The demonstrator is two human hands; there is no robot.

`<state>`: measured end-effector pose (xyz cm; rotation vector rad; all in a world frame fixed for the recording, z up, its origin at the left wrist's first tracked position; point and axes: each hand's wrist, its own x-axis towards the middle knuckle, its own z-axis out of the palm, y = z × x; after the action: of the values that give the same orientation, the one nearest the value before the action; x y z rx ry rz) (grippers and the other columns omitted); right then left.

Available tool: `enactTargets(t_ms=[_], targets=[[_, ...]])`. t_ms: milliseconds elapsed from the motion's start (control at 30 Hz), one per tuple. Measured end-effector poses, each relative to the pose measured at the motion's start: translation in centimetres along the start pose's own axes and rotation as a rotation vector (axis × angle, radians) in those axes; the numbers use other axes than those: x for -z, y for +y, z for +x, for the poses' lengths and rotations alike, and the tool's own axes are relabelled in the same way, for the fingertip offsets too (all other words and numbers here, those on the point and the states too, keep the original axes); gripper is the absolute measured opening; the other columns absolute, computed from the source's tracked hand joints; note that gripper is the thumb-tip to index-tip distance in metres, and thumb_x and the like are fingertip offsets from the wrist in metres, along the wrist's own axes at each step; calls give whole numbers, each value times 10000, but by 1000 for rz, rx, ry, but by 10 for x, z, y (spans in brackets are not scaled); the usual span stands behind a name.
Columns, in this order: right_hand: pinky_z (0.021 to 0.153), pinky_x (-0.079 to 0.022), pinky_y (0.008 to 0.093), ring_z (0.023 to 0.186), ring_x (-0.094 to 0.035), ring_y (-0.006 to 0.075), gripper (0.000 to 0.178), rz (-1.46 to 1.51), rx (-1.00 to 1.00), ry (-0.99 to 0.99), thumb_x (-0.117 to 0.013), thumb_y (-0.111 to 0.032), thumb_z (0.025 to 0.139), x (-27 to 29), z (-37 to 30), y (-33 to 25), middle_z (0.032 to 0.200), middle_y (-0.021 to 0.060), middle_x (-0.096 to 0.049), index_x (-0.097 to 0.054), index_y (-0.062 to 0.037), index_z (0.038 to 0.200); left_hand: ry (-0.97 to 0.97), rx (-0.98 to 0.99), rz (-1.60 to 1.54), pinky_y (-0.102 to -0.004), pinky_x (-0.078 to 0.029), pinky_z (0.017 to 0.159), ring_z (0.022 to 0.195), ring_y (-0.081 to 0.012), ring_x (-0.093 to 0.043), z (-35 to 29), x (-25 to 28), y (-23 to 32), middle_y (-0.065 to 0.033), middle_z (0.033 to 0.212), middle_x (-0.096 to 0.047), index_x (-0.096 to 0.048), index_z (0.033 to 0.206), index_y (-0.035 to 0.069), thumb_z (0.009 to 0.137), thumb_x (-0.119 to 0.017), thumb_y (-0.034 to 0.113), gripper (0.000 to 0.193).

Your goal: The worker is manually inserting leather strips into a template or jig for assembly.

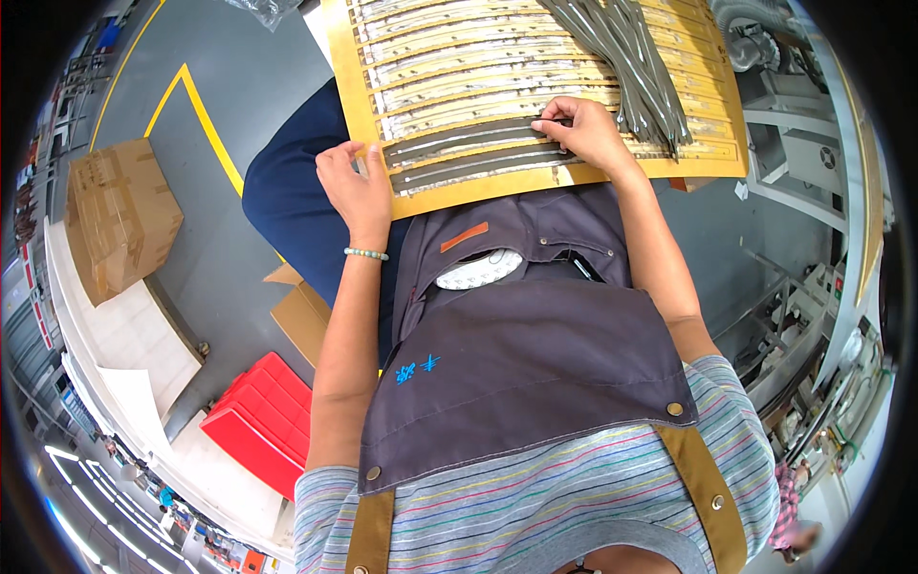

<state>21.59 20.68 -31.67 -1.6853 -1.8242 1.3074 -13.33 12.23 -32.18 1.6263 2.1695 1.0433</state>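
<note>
A yellow board (411, 204) lies across my lap, marked with rows of whitish, worn bands. Two dark grey strips (464, 143), each with a pale line along it, lie in the rows nearest me. My right hand (593, 136) pinches the right end of the farther strip between thumb and fingertips. At the board's left edge, beside the strips' left ends, is my left hand (356, 191), its thumb and forefinger apart with nothing visible between them. A loose bundle of similar grey strips (636, 72) rests on the board beyond my right hand.
To the left stand a taped cardboard box (122, 215) and a red plastic bin (258, 421). An open carton (304, 320) sits by my left leg. White metal framing and equipment (813, 158) stand at right. Another person (792, 502) is at the far lower right.
</note>
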Motion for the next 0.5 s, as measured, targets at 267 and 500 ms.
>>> enactTargets(t_ms=[267, 500], targets=[[732, -539, 302, 777, -684, 114, 257, 13, 4, 9, -844, -279, 894, -2, -4, -6, 824, 35, -754, -756, -42, 934, 45, 48, 172, -480, -390, 1112, 1317, -413, -442, -13, -22, -9, -207, 1365, -484, -557, 1247, -26, 820, -910, 415, 708], [683, -532, 289, 705, -660, 93, 217, 128, -31, -29, -810, -228, 932, 3, -6, -10, 760, 31, -723, -735, -24, 928, -146, 385, -72, -450, -537, 972, 1101, -399, -697, -2, -25, -6, -245, 1145, -705, -572, 1182, -43, 828, -905, 422, 673]])
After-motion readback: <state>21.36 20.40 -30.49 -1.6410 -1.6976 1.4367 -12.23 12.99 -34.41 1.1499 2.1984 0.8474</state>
